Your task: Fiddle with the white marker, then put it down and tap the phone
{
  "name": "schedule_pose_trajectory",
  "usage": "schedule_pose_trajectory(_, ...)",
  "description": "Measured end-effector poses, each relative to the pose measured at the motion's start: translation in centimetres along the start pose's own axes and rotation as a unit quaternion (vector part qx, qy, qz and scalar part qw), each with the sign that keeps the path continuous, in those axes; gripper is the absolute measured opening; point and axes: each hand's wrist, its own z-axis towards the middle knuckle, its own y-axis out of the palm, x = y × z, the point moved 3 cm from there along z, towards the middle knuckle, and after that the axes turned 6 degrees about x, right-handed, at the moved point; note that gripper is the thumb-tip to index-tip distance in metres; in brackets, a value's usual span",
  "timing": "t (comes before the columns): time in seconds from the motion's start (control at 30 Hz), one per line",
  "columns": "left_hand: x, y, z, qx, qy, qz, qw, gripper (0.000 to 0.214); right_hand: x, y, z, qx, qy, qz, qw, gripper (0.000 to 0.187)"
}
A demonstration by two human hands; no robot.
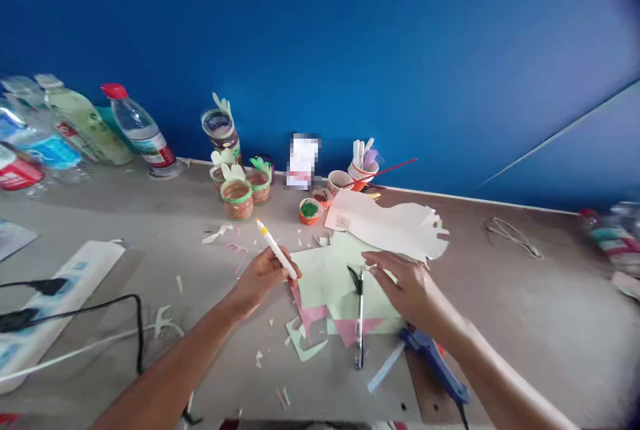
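A: What's finished, from your feed?

B: Left of centre, my left hand [260, 277] pinches a white yellow-tipped glue pen [275, 249]. At centre, the cut pale-green paper sheet [330, 277] lies over pink paper [313, 315]; trimming looks done, sticking unfinished. My right hand [405, 283] rests open on it.

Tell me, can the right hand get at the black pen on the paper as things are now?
Probably yes. The right hand rests on the green paper just beside the black pen, with its fingers free and nothing lying over the pen.
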Motion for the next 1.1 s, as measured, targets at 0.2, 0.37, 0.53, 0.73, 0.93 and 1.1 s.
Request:
schedule_pose_trajectory(0.2, -0.3, 0.1, -0.4, -0.064, -0.022, 0.01, 0.998, 0.031, 4.7, 1.4, -1.2, -0.1, 0.051, -0.167, 0.98, 0.031)
schedule_pose_trajectory(0.37, -0.2, 0.0, -0.5, -0.05, -0.018, -0.027, 0.998, 0.031, 4.1, 3.4, 0.1, -0.14, 0.048, -0.209, 0.967, 0.032)
schedule_pose_trajectory(0.53, -0.4, -0.1, -0.4, -0.03, -0.02, -0.035, 0.999, 0.028, 4.1, 3.4, 0.9, -0.133, 0.036, -0.212, 0.967, 0.028)
schedule_pose_trajectory(0.73, -0.8, 0.0, -0.2, -0.037, -0.029, -0.058, 0.997, 0.029, -0.5, 1.8, 0.8, -0.074, 0.122, 0.046, 0.989, 0.019)
schedule_pose_trajectory(0.93, -0.6, 0.1, 0.1, -0.031, -0.025, -0.088, 0.995, 0.034, -7.2, 5.2, 0.7, -0.128, 0.108, 0.197, 0.966, 0.015)
schedule_pose_trajectory(1.1, -0.2, 0.2, 0.0, -0.026, -0.014, -0.094, 0.995, 0.03, -8.4, 6.7, 0.8, -0.124, 0.123, 0.233, 0.957, 0.018)
